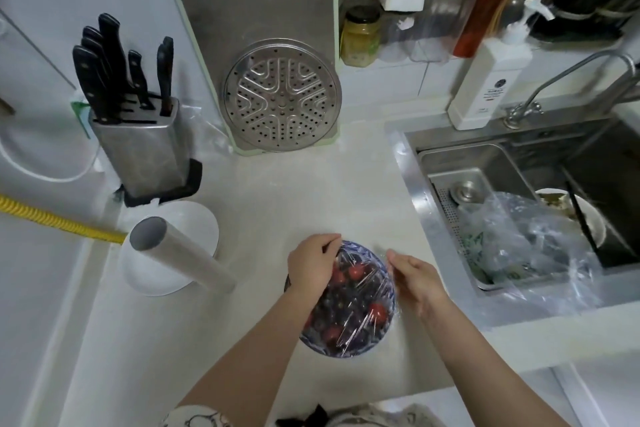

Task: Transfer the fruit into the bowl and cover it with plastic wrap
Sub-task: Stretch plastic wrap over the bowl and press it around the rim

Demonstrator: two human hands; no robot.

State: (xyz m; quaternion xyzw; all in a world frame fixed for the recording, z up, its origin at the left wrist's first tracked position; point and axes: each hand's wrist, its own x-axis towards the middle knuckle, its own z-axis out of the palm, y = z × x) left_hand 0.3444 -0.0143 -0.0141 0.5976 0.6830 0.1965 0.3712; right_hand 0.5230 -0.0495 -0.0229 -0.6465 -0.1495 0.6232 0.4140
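Smoothing the plastic wrap (360,291) down over the bowl (389,302) looks like the step in hand: the fruit (356,272), red and dark pieces, already lies inside under the film, so the transfer seems done and only the sealing remains. The left hand (311,265) sits over the bowl's left rim, its fingers (330,243) curled together and pinching the wrap at the far edge, probably to pull it taut there. The right hand (414,276) lies just beside the right rim, its fingers (394,258) fairly straight and close together, pressing the film against the bowl's outer wall so that it clings. Holding both sides at once keeps the sheet from springing back off the rim.

The bowl stands on the table (277,201), directly between the two sets of fingers. Left of the left fingers and well apart from them, the roll of wrap (180,251) rests across a white plate (194,218). Well off to the right of the right fingers, a crumpled clear bag (526,243) lies in the sink (426,191), likely the fruit's emptied packaging.
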